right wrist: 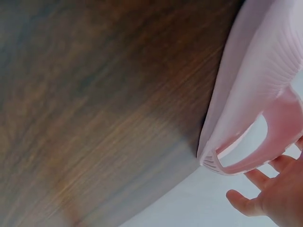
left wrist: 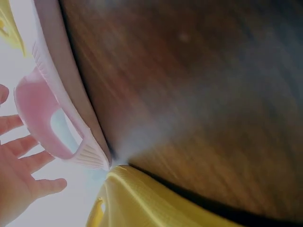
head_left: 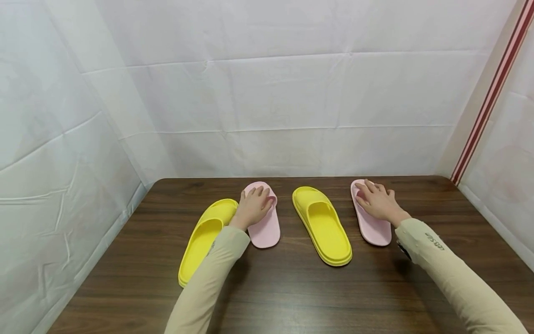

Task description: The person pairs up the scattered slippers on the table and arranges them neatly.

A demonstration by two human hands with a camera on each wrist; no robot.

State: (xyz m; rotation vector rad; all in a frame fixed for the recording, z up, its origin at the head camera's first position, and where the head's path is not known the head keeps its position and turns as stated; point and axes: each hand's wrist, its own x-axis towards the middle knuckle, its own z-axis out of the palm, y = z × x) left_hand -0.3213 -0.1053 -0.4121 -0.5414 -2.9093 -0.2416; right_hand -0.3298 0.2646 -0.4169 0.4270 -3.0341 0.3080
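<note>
Two pink slippers stand on the table with their toes toward the far edge. Over the strap of the left pink slipper (head_left: 264, 232) is my left hand (head_left: 252, 207). Its fingers (left wrist: 33, 163) are spread and fairly straight beside the strap (left wrist: 38, 106) in the left wrist view. My right hand (head_left: 378, 202) is over the right pink slipper (head_left: 374, 229), with extended fingers close to its strap (right wrist: 284, 127) in the right wrist view; whether they touch is unclear. A yellow slipper (head_left: 325, 232) lies between the pink ones. Another yellow slipper (head_left: 193, 255) is at far left, partly behind my left sleeve.
The dark wooden table (head_left: 292, 297) has rounded far corners. White sheeting (head_left: 271, 97) hangs behind it and along both sides. A red striped band (head_left: 492, 93) runs down the sheeting at the right.
</note>
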